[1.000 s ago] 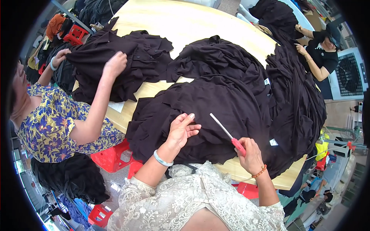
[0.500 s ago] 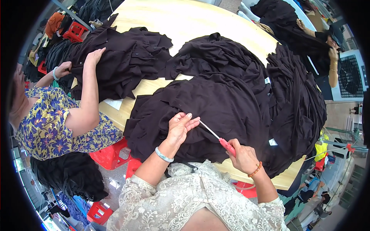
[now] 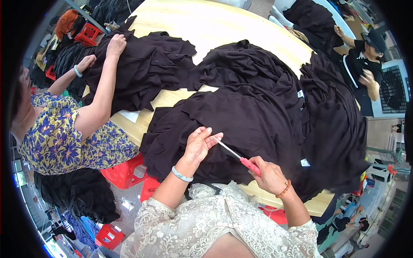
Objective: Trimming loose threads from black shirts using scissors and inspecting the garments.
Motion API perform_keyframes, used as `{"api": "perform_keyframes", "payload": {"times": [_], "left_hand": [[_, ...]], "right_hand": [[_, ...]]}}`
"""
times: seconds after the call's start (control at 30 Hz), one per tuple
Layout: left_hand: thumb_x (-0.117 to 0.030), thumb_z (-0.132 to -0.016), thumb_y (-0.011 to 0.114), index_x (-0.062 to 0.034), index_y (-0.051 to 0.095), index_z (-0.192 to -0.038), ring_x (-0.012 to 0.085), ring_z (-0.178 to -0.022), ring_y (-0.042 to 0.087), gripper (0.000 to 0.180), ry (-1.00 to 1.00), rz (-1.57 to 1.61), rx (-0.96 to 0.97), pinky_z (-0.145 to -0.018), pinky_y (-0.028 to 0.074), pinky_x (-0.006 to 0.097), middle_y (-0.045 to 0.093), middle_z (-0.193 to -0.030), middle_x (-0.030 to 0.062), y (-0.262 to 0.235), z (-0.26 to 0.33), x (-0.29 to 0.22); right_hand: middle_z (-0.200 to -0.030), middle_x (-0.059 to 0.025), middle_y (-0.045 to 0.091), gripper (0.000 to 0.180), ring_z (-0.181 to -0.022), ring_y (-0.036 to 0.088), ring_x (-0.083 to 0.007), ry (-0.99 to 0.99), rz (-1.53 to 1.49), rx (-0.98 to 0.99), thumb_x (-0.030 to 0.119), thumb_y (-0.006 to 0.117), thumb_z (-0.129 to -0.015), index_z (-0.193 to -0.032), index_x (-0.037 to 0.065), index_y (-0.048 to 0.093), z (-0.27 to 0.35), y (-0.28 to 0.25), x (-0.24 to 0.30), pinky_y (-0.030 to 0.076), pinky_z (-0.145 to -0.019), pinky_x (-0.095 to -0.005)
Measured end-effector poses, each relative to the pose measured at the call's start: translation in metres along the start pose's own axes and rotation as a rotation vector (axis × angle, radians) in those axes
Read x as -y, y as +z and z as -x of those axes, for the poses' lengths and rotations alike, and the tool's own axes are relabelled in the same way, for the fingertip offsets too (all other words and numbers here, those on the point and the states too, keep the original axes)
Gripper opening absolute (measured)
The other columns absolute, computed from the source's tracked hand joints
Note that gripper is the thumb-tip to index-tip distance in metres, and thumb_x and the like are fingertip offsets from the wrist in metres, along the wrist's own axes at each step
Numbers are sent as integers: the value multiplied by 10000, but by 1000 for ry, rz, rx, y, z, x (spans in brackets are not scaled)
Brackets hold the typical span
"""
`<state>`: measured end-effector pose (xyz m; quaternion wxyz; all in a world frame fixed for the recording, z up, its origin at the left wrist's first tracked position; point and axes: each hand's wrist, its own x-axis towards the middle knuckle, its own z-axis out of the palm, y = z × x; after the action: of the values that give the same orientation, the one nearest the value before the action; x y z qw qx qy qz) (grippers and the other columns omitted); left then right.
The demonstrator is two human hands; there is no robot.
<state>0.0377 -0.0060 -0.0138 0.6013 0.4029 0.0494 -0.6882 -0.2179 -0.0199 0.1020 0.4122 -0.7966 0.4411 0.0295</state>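
My right hand (image 3: 269,175) is closed around the pink handle of a screwdriver-like tool (image 3: 248,165) with a thin metal shaft. Its shaft slants up and left, and the tip meets the fingertips of my left hand (image 3: 200,145). That hand is turned palm up, thumb raised and fingers loosely stretched. Both hands are above a broad heap of black garments (image 3: 241,116) on the table. Whether the left fingertips also hold a thread or bit of cloth is too small to tell.
More black garments (image 3: 254,60) lie along the pale wooden table (image 3: 180,17). At the left, a person in a flowered dress (image 3: 81,137) handles a dark shirt pile (image 3: 146,64). Another person in black (image 3: 365,64) stands at the far right. Red stools (image 3: 124,172) stand beside the table.
The tool and my right hand have shifted slightly left. The left-hand person's hand has moved up along the shirts. At the far right, the other person has let down the black cloth, which spreads over the right pile.
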Motion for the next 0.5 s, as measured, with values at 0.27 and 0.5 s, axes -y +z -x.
{"api": "perform_keyframes", "payload": {"times": [0.27, 0.5], "left_hand": [[-145, -955, 568, -18, 527, -861, 430, -1001, 630, 163, -31, 340, -63, -848, 578, 448, 570, -783, 110, 16, -24, -30], [-154, -969, 545, -8, 522, -871, 452, -1065, 595, 178, 2, 373, -151, -950, 484, 575, 540, -809, 143, 1, -33, -16]], "right_hand": [[-795, -150, 639, 258, -762, 644, -346, -18, -34, -115, 112, 637, -849, -1072, 67, 516, -5, -5, 3, 495, -697, -425], [-697, -164, 631, 239, -690, 642, -371, 52, 97, -7, 190, 628, -866, -1045, 69, 526, -24, -13, 16, 493, -640, -451]]}}
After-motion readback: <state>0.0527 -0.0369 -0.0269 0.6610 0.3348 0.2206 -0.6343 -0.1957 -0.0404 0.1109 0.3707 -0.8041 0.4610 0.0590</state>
